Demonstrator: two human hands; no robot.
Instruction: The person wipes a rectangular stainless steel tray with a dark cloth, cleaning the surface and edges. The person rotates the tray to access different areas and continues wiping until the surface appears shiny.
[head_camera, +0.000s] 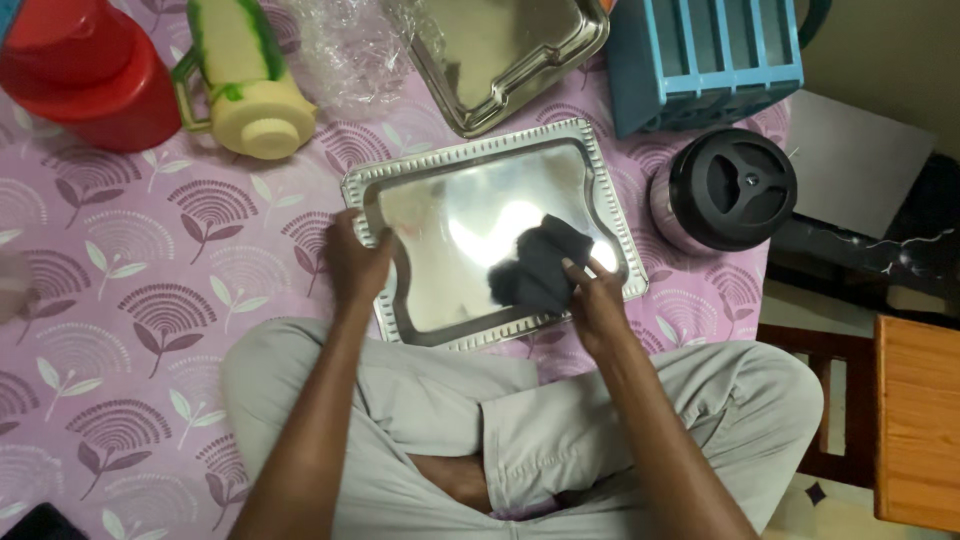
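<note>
On a bed spread with a purple patterned sheet (150, 300), a person sits cross-legged, seen from above, with a steel tray (492, 232) lying flat just in front of the knees. Left hand (355, 262) clamps the tray's near-left rim, fingers curled over the ridged edge. Right hand (598, 300) is closed on a dark cloth (535, 265), bunched and pressed onto the tray's shiny middle-right area. Judging by its look, the tray is thin, stiff sheet metal, light, smooth and slippery across its face; the raised, ribbed rim gives the surest hold, and it would likely slide on the sheet unless pinned. The cloth seems soft and limp, easy to wad in the fingers. Beyond the tray lie a second tray (500, 55) under crinkled clear plastic (345, 45), a cream and green flask (245, 85) on its side, a red jug (85, 75), a blue rack (705, 60) and a black-lidded jar (730, 190)
</note>
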